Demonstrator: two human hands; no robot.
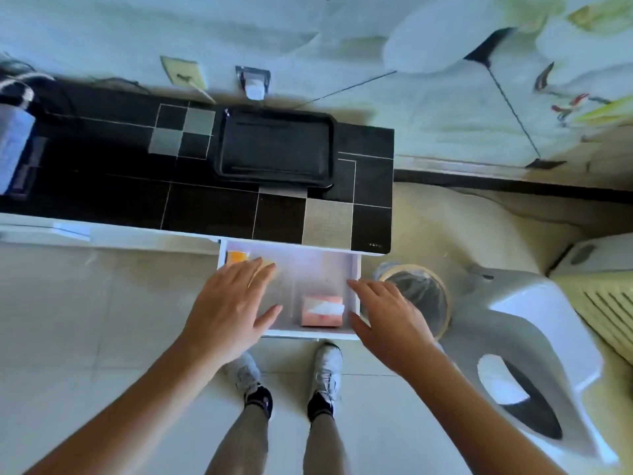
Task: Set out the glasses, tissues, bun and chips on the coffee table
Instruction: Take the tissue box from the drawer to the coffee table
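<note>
A white drawer [318,265] stands pulled out from under the black tiled cabinet top [205,207]. Inside it lies a pink tissue pack [322,311] near the front right, and an orange packet [237,257] sits at the back left corner. My left hand [233,303] hovers flat over the drawer's left side, fingers straight, partly covering the orange packet. My right hand [387,310] is spread over the drawer's right edge, just right of the tissue pack. Neither hand holds anything.
A black tray [277,149] lies on the cabinet top. A bin with a clear liner [421,296] stands right of the drawer, and a white plastic stool [534,354] beyond it. My feet in white shoes [325,365] stand on the pale tiled floor.
</note>
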